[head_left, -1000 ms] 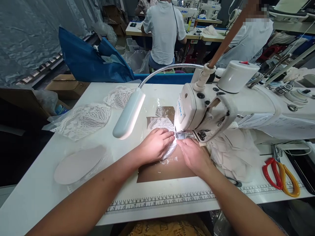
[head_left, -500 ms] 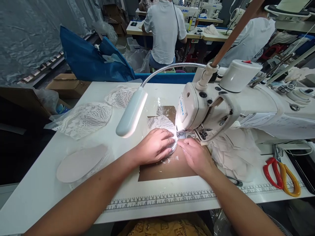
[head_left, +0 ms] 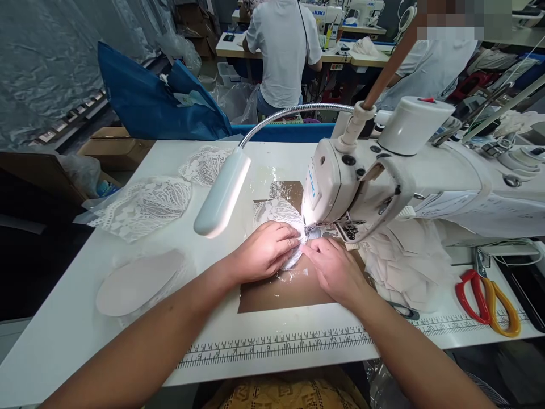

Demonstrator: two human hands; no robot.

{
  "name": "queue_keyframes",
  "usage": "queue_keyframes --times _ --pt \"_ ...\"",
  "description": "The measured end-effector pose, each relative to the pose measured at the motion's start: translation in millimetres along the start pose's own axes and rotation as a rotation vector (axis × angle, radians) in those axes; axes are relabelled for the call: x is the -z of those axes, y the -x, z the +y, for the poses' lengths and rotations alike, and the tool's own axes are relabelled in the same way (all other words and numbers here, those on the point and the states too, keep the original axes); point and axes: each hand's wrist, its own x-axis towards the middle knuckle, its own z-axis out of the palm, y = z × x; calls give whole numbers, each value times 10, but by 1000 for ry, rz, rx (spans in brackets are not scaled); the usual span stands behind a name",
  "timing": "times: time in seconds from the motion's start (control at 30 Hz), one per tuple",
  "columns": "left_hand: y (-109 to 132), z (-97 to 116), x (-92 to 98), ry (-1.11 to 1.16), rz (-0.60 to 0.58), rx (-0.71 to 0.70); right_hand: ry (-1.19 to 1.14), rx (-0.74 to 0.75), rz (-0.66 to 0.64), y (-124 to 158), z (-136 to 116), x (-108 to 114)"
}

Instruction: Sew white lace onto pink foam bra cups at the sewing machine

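Observation:
Under the needle of a white sewing machine (head_left: 327,187) lies a rounded white lace piece (head_left: 276,211). My left hand (head_left: 268,250) rests on its near side, fingers bent and close together, holding it against the machine bed. With thumb and fingertips, my right hand (head_left: 334,264) pinches the lace's right edge just in front of the presser foot. Fingers of both hands almost meet there. The needle point and the edge being held are partly hidden by the machine head and my fingers. Brown tape (head_left: 264,298) covers the work surface beneath.
Lace pieces (head_left: 142,207) and a pale oval pad (head_left: 136,284) lie left on the white table. A lamp (head_left: 223,193) hangs over the middle. Stacked pale fabric pieces (head_left: 406,264) and red-and-yellow-handled scissors (head_left: 487,301) lie right. A co-worker (head_left: 283,57) sits beyond.
The lace piece has turned slightly under the needle. My right fingertips have shifted a little left along its edge, and my left fingers are drawn closer together. The view has shifted slightly.

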Motion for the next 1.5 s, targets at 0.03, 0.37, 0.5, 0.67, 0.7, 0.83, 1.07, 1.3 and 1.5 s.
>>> queue_keyframes --times 0.03,0.37,0.5,0.67,0.7,0.83,1.07,1.3,1.5 --pt "-3 2 -4 -2 -9 -8 24 -2 -4 -1 -6 0" --pt "-29 68 17 -128 -122 -131 170 15 55 93 -23 -25" --pt "-18 95 -12 -127 -122 -105 196 -2 77 109 -48 -45" --pt "-31 126 -51 -96 -85 0 238 -43 72 76 -54 -55" --pt "-39 130 -54 -98 -83 13 246 -53 59 62 -55 -51" --pt "-68 129 -67 -109 -69 34 268 -96 12 2 -66 -32" --pt "-29 91 69 -67 -95 20 233 -152 -8 -21 -37 -40" --pt "26 29 122 36 -90 -6 37 -94 104 32 -28 -33" --pt "-26 80 41 134 -44 19 38 -41 109 -53 -76 -83"
